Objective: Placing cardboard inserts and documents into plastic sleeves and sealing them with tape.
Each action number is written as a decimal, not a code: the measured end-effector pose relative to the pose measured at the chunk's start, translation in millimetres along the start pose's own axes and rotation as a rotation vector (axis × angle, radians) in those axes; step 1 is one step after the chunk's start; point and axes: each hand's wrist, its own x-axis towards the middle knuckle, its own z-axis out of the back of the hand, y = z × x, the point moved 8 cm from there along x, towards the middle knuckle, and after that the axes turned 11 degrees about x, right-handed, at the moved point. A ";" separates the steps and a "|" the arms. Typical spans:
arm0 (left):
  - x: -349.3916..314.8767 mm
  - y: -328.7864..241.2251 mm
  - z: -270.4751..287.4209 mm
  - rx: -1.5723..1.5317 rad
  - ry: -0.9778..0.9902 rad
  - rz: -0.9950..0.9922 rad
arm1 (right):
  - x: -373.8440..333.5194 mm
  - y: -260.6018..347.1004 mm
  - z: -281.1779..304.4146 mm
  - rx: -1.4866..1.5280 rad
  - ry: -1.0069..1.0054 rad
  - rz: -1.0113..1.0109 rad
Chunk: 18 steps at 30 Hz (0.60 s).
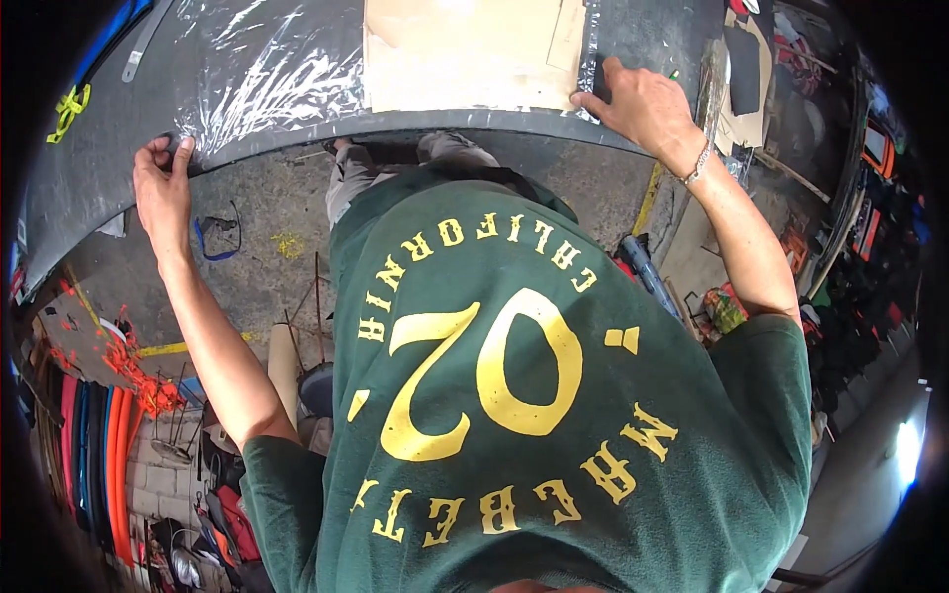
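A clear plastic sheet lies wrinkled and shiny on a dark work table. Brown cardboard or paper covers its right part. By the sheet's near left corner, at the table's front edge, is my left hand; its thumb is apart from the half-bent fingers, and the thumb tip touches or nearly touches the plastic. My right hand, with a bracelet at the wrist, rests at the right edge of the sheet. Its thumb and forefinger are spread, the thumb beside the cardboard's near right corner.
A metal ruler and a yellow strap lie at the table's left. More cardboard leans past its right end. Orange and blue rolls stand at lower left. Piled goods line the right side. A blue strap loop lies on the floor.
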 end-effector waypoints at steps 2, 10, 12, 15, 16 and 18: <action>-3.9 -7.0 0.4 0.002 0.002 0.012 | 1.1 -2.6 -2.8 0.005 0.002 -0.003; -2.4 -16.3 -0.2 -0.025 0.074 -0.034 | 7.9 -8.1 -9.8 -0.022 0.029 -0.019; -4.7 -17.1 0.3 -0.129 0.147 0.014 | 10.3 -9.5 -10.7 -0.017 0.049 -0.028; -4.3 -8.6 3.5 -0.451 0.294 0.204 | 13.1 -9.6 -11.5 -0.020 0.038 -0.029; -7.5 -12.8 6.4 -0.444 0.291 0.203 | 13.8 -7.3 -9.1 -0.013 0.036 -0.027; -18.6 -86.8 54.0 0.242 -0.364 -0.219 | 10.5 -7.8 -7.2 0.002 0.077 -0.104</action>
